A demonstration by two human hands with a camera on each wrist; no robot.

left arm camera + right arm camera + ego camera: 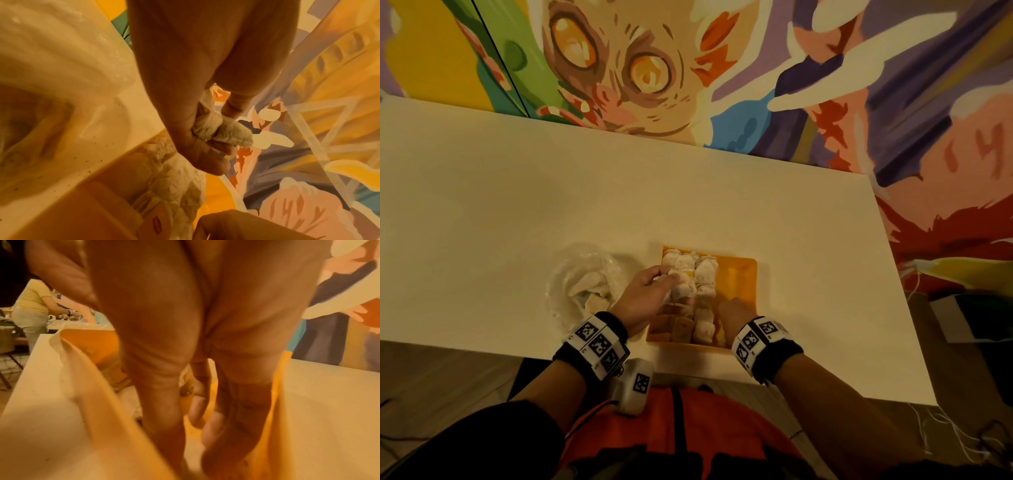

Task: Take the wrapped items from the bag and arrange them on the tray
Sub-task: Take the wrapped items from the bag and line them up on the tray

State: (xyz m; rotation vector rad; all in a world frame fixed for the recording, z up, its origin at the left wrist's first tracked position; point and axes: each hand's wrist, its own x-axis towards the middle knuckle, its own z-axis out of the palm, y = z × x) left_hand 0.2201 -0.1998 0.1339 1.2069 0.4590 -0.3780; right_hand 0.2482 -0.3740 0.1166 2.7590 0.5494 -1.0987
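Nearest, the right hand (734,310) reached fingers-down into the orange tray (743,274), its grip unclear. Beyond, over the tray's left side, the left hand (643,294) pinched a wrapped item (224,129) by its twisted end, its length pointing away from the palm. Left of the tray lay the plastic bag (582,274).

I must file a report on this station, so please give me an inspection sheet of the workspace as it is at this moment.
Surface: white table, set against a painted wall.
Job's things: orange tray near the front edge, holding several wrapped items in rows; clear plastic bag left of the tray, with more wrapped pieces inside.
Clutter: nothing seen on the table.
Grippers: left hand grips a wrapped item over the tray; right hand reaches into the tray, grip unclear.
Cables: thin wires on the floor at the right.
Surroundings: colourful mural; another person at a far table.
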